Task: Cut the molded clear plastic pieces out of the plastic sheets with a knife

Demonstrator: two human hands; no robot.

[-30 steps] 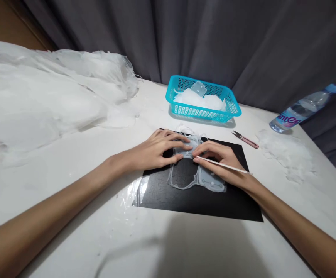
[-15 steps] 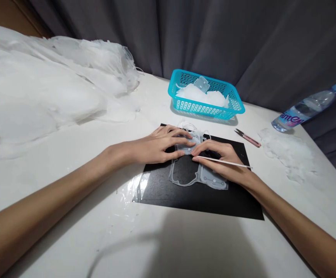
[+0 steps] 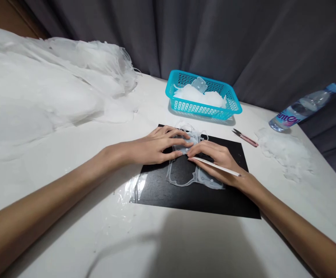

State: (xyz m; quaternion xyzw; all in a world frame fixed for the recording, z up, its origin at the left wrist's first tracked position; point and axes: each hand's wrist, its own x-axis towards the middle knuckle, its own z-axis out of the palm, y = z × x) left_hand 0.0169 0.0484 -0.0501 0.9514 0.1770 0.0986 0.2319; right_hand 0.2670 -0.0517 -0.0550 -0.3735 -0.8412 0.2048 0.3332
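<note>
A translucent silicone sheet with cut-out outlines (image 3: 185, 175) lies on a black mat (image 3: 196, 197) in the middle of the white table. My left hand (image 3: 162, 144) rests on the sheet's upper part, fingers stretched and pressing it down. My right hand (image 3: 214, 156) is closed in a pinch round a thin white stick (image 3: 216, 166), whose tip meets the sheet just beside my left fingertips. The two hands almost touch.
A turquoise basket (image 3: 204, 110) with white pieces stands behind the mat. Small pink snips (image 3: 245, 138) lie to its right, then a pile of white scraps (image 3: 286, 152) and a lying water bottle (image 3: 303, 108). A large heap of translucent sheets (image 3: 49, 92) fills the left. Clear film (image 3: 134, 189) lies at the mat's left edge.
The stick's rear end has swung down and nearer to me in my right hand. Both hands stay on the sheet; the view shifted slightly.
</note>
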